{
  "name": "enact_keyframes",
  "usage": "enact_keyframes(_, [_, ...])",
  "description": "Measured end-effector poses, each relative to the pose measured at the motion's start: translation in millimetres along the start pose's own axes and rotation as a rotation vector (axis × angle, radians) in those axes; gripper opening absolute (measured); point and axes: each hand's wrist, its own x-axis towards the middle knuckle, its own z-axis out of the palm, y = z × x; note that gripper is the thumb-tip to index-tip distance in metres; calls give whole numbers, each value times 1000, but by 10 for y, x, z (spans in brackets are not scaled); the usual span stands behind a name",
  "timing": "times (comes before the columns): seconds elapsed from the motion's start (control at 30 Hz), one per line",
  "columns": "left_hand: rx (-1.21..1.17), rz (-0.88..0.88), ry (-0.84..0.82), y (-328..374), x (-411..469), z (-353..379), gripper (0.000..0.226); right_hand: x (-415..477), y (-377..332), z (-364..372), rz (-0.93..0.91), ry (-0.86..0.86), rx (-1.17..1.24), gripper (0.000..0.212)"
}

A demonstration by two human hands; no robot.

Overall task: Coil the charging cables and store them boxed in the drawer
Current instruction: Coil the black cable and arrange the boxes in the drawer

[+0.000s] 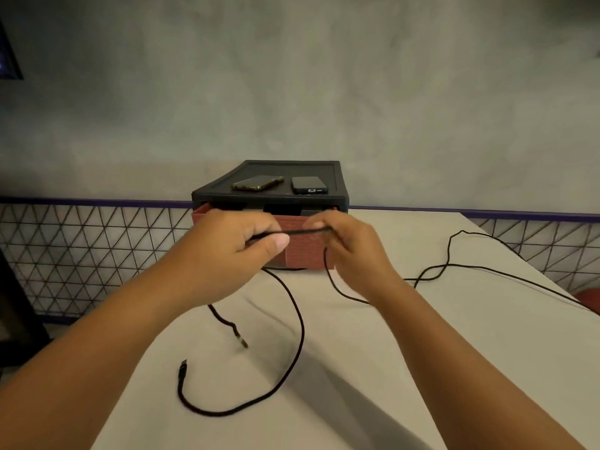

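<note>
Left hand and right hand each have a pinched grip on the cable, short stretch taut side to side right before the red drawer, slack trailing onto the surface below and rightward.

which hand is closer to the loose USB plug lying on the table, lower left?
Left. The left hand is beyond the USB plug, slightly to its right. The right hand is farther right, across the taut cable both hands pinch.
</note>
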Motion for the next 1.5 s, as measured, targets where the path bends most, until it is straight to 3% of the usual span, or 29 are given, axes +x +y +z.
enact_keyframes(0.2, [-142,-55,174,119,-27,-158,25,95,-113,-615,138,190,20,16])
enact_keyframes(0.33, [-497,-235,209,20,-118,-148,36,-85,-111,-1061,277,363,130,17])
enact_keyframes(0.5, [-1304,-374,225,-51,-257,-69,29,-502,-24,-1319,400,249,468,25])
enact_keyframes(0.57, [-1554,-372,216,-3,-287,11,25,-672,-6,-1238,454,184,339,22])
enact_keyframes(0.67, [-1673,-356,266,131,-310,157,23,-943,17,-958,528,54,121,17])
enact_keyframes(0.9, [-1574,-429,410,372,-404,574,30,-1558,-185,-223,452,-388,-92,15])
enact_keyframes(1.03, [-1247,-359,402,434,-490,845,29,-1727,-381,17,393,-503,-119,16])
enact_keyframes(1.13, [-766,-231,302,381,-568,974,31,-1724,-535,-39,388,-523,-77,17])
enact_keyframes(1.2, [-639,-211,179,338,-626,1026,31,-1674,-628,-149,354,-522,-91,16])
enact_keyframes(1.33, [-695,-290,-142,344,-699,1078,31,-1528,-693,-357,233,-401,-238,11])
enact_keyframes(1.5, [-708,-406,-427,485,-758,992,33,-1370,-623,-546,153,-161,-319,13])
